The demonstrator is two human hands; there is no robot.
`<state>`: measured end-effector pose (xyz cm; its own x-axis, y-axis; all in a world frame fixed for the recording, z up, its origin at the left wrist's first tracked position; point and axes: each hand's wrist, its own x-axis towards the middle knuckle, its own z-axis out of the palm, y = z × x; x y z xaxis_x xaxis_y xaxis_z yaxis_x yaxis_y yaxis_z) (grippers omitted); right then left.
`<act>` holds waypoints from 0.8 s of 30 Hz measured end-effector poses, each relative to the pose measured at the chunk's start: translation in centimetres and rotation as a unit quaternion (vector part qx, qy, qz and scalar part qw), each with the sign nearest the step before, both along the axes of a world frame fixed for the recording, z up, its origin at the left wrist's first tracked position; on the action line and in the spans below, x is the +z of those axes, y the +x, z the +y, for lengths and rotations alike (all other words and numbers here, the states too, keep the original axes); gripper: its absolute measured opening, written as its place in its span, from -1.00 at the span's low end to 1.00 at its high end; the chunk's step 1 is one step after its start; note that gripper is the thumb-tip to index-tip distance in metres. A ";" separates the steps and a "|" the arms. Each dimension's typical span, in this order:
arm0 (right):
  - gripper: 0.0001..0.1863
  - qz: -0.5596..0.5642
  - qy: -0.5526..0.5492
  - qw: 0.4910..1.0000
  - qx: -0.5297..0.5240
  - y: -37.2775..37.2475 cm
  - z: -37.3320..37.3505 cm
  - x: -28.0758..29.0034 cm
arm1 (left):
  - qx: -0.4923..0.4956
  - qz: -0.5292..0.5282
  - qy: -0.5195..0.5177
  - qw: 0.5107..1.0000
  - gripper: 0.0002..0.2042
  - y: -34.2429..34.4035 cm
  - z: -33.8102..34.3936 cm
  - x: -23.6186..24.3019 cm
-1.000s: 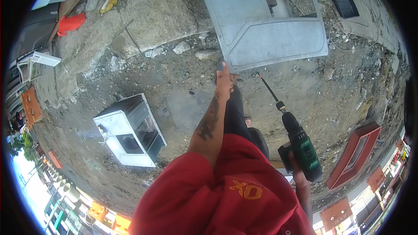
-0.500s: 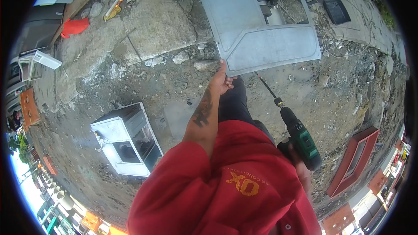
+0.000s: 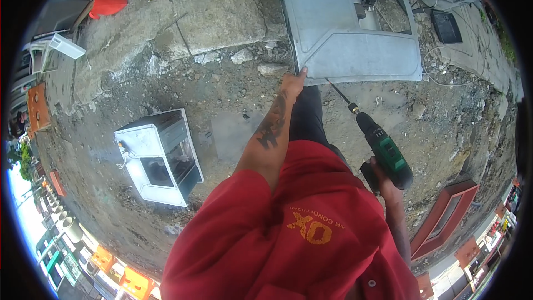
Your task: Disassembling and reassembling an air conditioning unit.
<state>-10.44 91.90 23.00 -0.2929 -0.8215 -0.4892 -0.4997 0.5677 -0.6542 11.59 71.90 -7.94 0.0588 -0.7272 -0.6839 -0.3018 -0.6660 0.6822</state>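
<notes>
A large pale grey sheet-metal panel [image 3: 361, 55] with a rectangular opening lies ahead, belonging to what looks like an appliance casing. My left hand [image 3: 294, 81] grips its near left corner, thumb on top and the other fingers mostly hidden. In my right hand [image 3: 388, 186] is a green and black cordless drill [image 3: 391, 161], held by its handle. Its long thin bit [image 3: 340, 93] points up and left, the tip at the panel's near edge; whether it touches cannot be seen. Through the opening a metal cylindrical part [image 3: 369, 19] shows.
A white metal casing [image 3: 147, 147] stands on the rough ground at left. To the right lies a red rectangular frame [image 3: 447, 219]. Stones [image 3: 272, 69] border a broken concrete slab [image 3: 222, 16]. A black tray-like part [image 3: 446, 26] and a loose cable [image 3: 430, 58] are beyond the panel's right side.
The whole view has shifted, so the ground things sit higher. My left fingers, seen curled below the corner before, are now tucked from sight. The bit's tip has come up to the panel's edge.
</notes>
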 end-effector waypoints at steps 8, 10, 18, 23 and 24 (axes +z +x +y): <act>-0.75 -0.017 0.062 0.996 -0.065 -2.0 1.6 0.1 | -0.052 0.087 -0.146 0.984 -0.50 -0.9 2.6 1.4; -0.77 0.002 0.083 0.996 -0.041 -2.0 0.8 0.6 | -0.020 0.126 -0.068 0.990 -0.51 0.0 2.1 1.7; -0.72 0.072 0.062 0.991 0.095 -2.3 -1.1 -0.8 | -0.017 0.095 -0.026 0.995 -0.60 0.7 1.5 1.0; -0.71 0.076 0.058 0.990 0.101 -0.3 -2.7 0.5 | 0.030 0.116 -0.052 0.991 -0.60 0.2 1.4 2.1; -0.71 0.076 0.065 0.990 0.098 -0.3 -2.3 0.7 | 0.027 0.116 -0.045 0.992 -0.60 0.5 1.6 1.7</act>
<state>-10.74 89.64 23.67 -0.2115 -0.8032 -0.5568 -0.6957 0.5239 -0.4915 12.12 73.47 -6.27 -0.0527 -0.7865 -0.6153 -0.0947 -0.6095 0.7871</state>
